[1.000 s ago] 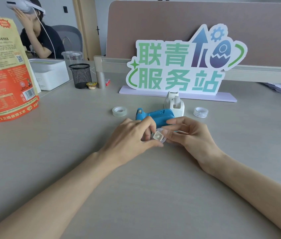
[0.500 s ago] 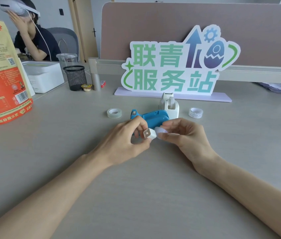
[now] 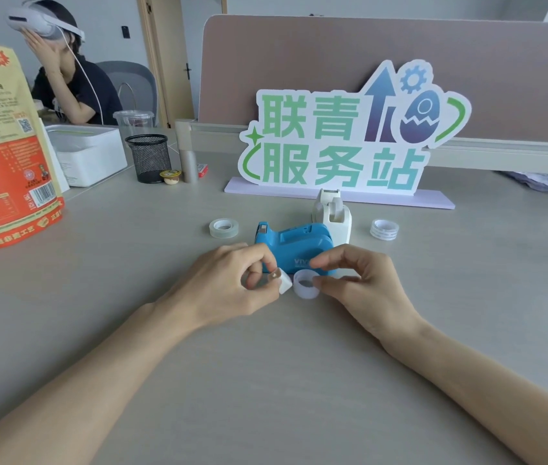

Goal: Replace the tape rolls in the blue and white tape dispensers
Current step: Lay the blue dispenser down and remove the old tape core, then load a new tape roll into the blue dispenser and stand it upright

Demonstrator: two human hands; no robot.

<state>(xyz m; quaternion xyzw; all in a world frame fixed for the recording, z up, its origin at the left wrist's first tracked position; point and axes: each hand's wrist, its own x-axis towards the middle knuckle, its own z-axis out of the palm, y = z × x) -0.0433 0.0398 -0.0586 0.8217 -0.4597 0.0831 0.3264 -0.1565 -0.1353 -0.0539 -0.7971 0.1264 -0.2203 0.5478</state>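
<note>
Left hand (image 3: 232, 286) pinches a white spool core (image 3: 283, 284); right hand (image 3: 363, 283) pinches an empty tape ring (image 3: 305, 283), at 6 o'clock of the blue tape dispenser (image 3: 296, 246).

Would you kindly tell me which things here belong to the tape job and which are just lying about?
Job: blue dispenser, white dispenser, hub in left hand, empty core in right hand, two tape rolls.

Lying about: sign, snack bag, mesh cup, white box.

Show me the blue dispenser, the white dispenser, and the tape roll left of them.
blue dispenser (image 3: 303, 245), head view, on its blue side wall.
white dispenser (image 3: 333, 216), head view, on its upper body.
tape roll (image 3: 223, 228), head view, on its near rim.
</note>
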